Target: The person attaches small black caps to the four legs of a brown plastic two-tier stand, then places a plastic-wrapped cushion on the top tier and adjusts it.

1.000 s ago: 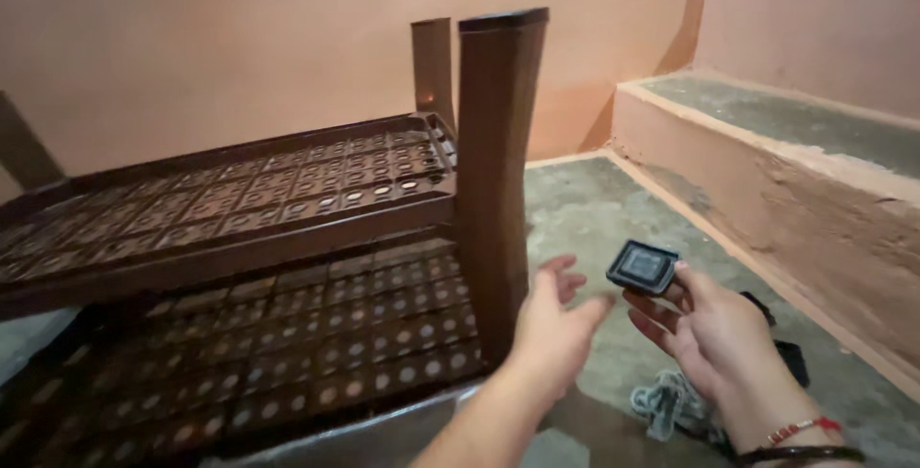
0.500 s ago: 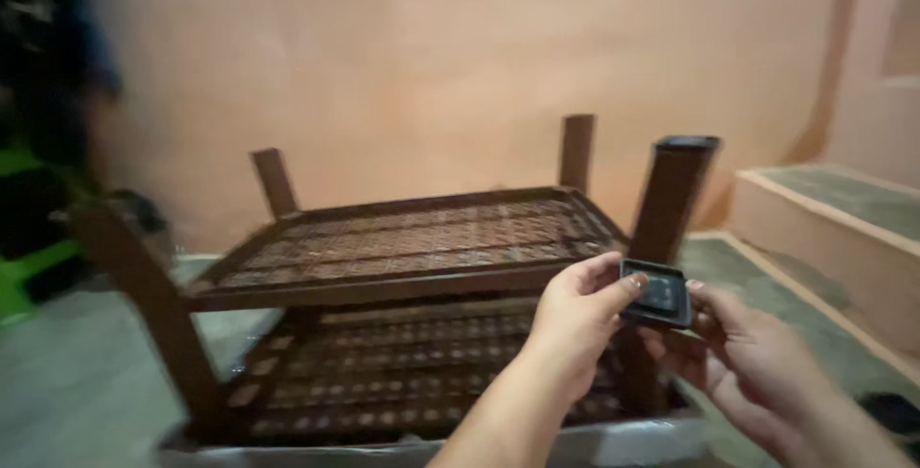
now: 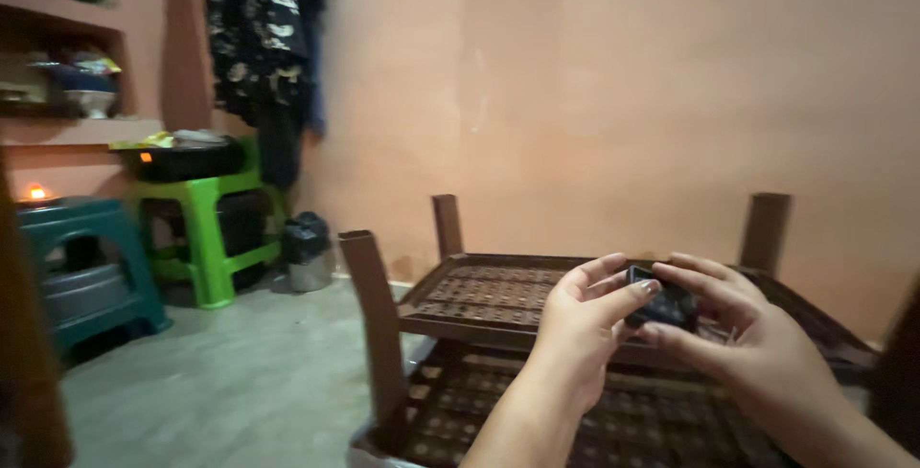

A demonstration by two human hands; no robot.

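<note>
— What's in the hands?
— A small black device [image 3: 661,303], pinched from both sides. The left hand [image 3: 583,326] has fingertips on its left edge; the right hand [image 3: 743,334] cups it from the right.
— Where is that?
— Held up over the upturned brown table [image 3: 498,300], legs pointing up. A green stool [image 3: 206,228] stands well off to the left by the wall.

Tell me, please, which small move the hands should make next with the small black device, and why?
Probably lower it and bring it into clearer view before doing anything else. Both the left hand and the right hand pinch the small black device by their fingertips, in the air above the upturned brown plastic table, and its face is mostly hidden by the fingers.
</note>
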